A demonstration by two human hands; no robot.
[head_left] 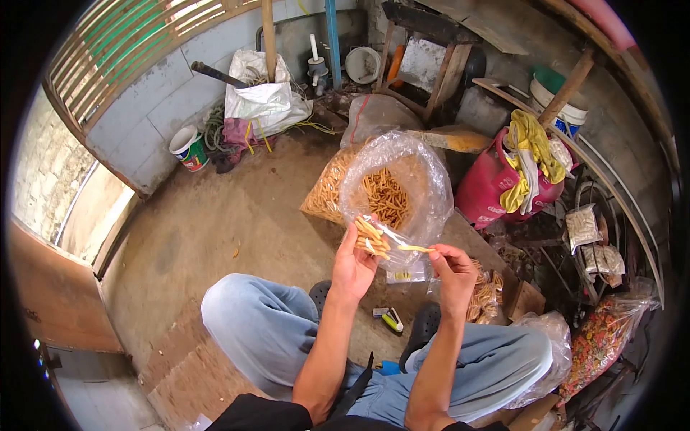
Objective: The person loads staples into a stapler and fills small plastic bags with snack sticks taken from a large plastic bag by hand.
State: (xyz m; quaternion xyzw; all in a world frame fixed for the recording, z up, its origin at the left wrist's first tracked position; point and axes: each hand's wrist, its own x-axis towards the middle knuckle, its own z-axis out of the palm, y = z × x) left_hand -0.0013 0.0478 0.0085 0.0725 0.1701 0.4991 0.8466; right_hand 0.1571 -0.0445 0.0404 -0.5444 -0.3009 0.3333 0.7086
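My left hand (353,267) is closed around a small clear plastic bag (371,237) partly filled with stick-shaped snacks. To its right, my right hand (455,274) pinches a single pale yellow snack stick (415,248) between thumb and fingertips, its far end close to the small bag. Just beyond both hands stands a large open plastic sack (323,188) of brown snack sticks (386,197), its clear rim folded outward. A green-and-white stapler (392,320) lies on the floor between my feet, beside a small box (379,312).
Filled snack packets (486,294) lie by my right knee. Further right are a bag of colourful snacks (604,334) and a pink drum (485,179) draped with yellow cloth (532,151). A white sack (262,104) and a paint bucket (189,149) stand along the back wall.
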